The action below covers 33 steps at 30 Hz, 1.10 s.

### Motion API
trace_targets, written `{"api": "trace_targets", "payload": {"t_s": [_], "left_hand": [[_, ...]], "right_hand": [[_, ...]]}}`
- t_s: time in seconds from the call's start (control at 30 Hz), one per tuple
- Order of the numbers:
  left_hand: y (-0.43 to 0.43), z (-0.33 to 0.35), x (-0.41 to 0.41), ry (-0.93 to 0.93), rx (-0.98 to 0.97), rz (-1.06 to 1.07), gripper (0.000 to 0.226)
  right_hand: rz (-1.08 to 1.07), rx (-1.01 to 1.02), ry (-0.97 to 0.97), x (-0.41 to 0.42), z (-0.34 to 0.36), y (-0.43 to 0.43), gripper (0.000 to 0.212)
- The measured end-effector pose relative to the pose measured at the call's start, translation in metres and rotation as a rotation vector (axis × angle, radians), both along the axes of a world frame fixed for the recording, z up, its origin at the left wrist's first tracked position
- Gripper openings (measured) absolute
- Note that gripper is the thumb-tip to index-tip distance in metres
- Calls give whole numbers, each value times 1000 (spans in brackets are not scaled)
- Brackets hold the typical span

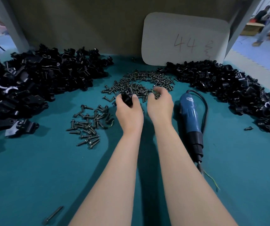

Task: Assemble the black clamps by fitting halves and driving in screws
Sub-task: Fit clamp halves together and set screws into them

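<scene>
The black clamp piece (127,98) sits above the table's middle, just in front of the near edge of the small-screw pile (140,82). The left hand (128,111) grips it, thumb and fingers curled round its sides. Its long axis runs roughly away from the person and tilts upward, and a round hole shows on the raised far end; the lower part is hidden by the fingers. Just beside it, the right hand (160,105) reaches into the same pile with fingers curled downward among the screws; whether they pinch one cannot be told.

Everything lies on a teal table surface (41,176) backed by a grey-brown panel. A white card (185,38) marked "44" leans against that panel. Past the panel's right edge there is a blue floor with blurred people standing (268,25).

A larger heap of black clamp parts (33,79) fills the left side, and a second heap (229,85) curves down the right. Near the left forearm lies a looser scatter of longer bolts (88,123). A blue electric screwdriver (190,118) rests right of the right forearm, lengthwise, bit toward the person, cord looping along its outer side. One long bolt (52,215) lies alone at the near left, and a stray screw (248,128) lies by the right heap
</scene>
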<state>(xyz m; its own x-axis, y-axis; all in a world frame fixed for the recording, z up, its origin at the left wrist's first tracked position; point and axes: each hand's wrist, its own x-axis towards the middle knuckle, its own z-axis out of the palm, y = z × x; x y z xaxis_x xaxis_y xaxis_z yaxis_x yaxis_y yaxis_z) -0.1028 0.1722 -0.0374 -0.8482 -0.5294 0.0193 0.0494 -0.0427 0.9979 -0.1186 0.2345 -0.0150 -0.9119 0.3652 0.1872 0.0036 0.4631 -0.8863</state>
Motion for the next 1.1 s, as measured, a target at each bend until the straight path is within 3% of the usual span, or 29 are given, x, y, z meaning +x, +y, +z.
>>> {"api": "trace_targets", "payload": {"t_s": [0.17, 0.33, 0.43, 0.53, 0.63, 0.83, 1.1], "left_hand": [[3, 18, -61, 2, -140, 12, 39], [-6, 14, -123, -70, -482, 60, 43], [-12, 7, -151, -219, -671, 88, 45], [-16, 3, -167, -297, -735, 90, 44], [-15, 2, -170, -281, -713, 68, 44], [-6, 4, -131, -186, -657, -48, 45], [-1, 10, -56, -136, -245, -186, 49]], "right_hand": [[-62, 237, -114, -67, 11, -4, 39], [-126, 305, -227, -133, 4, 12, 39], [-75, 373, -281, -163, -2, 17, 40], [81, 548, -388, -183, -10, 14, 45], [182, 702, -447, -185, -14, 8, 51], [166, 624, -354, -140, -11, 1, 37], [113, 546, -486, -57, 3, 13, 32]]}}
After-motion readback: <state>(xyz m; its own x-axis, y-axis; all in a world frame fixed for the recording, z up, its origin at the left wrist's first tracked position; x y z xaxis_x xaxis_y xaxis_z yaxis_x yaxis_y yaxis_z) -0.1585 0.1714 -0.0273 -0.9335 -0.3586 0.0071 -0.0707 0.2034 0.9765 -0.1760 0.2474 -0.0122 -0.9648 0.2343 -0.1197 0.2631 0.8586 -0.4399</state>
